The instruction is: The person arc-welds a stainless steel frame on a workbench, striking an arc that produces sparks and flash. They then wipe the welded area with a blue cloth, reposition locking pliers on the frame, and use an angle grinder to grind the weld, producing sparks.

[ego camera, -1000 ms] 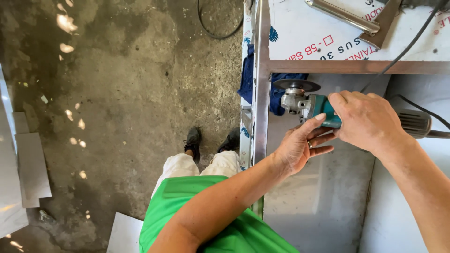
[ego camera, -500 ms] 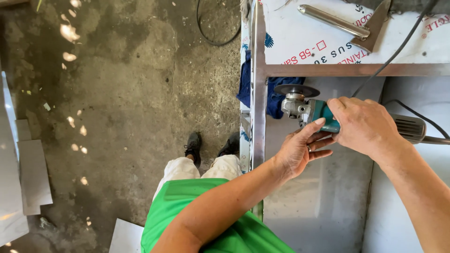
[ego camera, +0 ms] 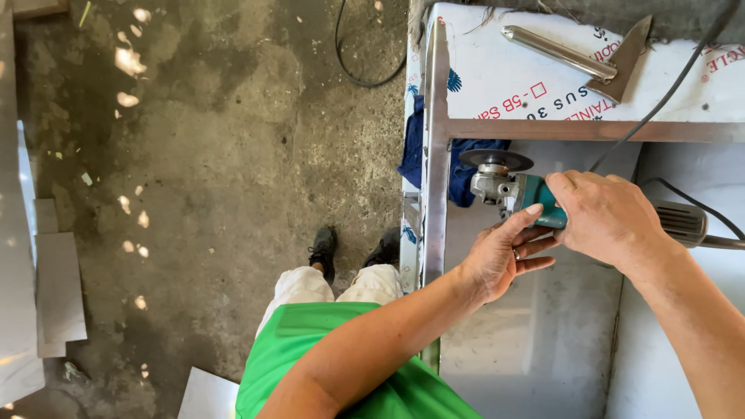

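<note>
Both hands now meet on the teal angle grinder: right hand wrapped around its body, left hand has slid closer, fingers half-curled against the grinder's head.

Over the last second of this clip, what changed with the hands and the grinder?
The left hand closed in under the teal angle grinder, its fingertips now touching the body beside the right hand, which keeps its grip on top. The grinder itself shifted only slightly toward the person. The metal frame, the blue cloth and the steel handle piece on the sheet stayed put.
</note>
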